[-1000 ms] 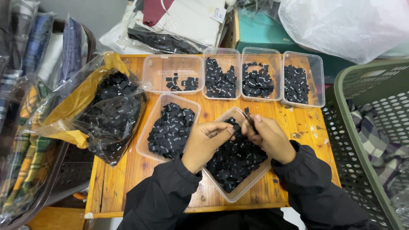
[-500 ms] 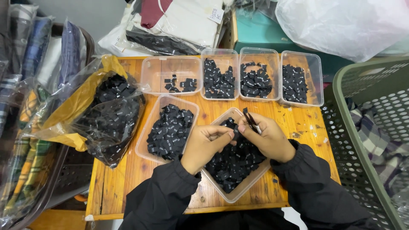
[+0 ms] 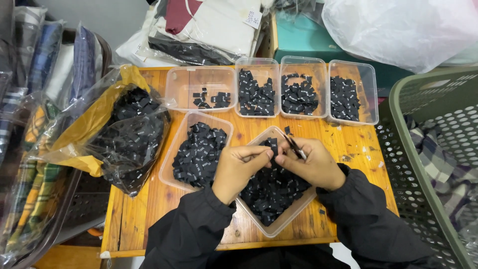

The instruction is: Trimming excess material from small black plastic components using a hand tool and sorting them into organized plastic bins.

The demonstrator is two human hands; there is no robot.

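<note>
- The left hand (image 3: 242,171) and the right hand (image 3: 309,164) meet at frame centre, fingertips together, pinched on a small black label (image 3: 272,147) held between them, just above the angled clear tray (image 3: 273,192).
- The right hand also grips a thin stack of labels (image 3: 295,145) that sticks up toward the upper left from its fingers.
- The angled tray sits at lower centre of the wooden table (image 3: 149,204), one corner close to the near table edge; it is heaped with black labels.
- Just left of it — walls nearly touching — a second clear tray (image 3: 194,149) holds another heap of labels.
- Along the far table edge, four clear tubs stand in a row: the leftmost tub (image 3: 200,88) is nearly bare, the other three tubs (image 3: 303,89) are filled with dark labels.
- At the left of the frame, an open plastic bag (image 3: 124,129) with a yellow lining spills labels and overhangs the left table edge.
- A green slotted basket (image 3: 438,164) stands hard against the right table edge.
- Bare wood shows to the right of the hands and at the lower left corner of the table — the only free room.
- Compared with half a second ago, the hands sit in much the same spot above the tray; the stack in the right hand leans at a similar tilt, and the trays and bag have not shifted.
</note>
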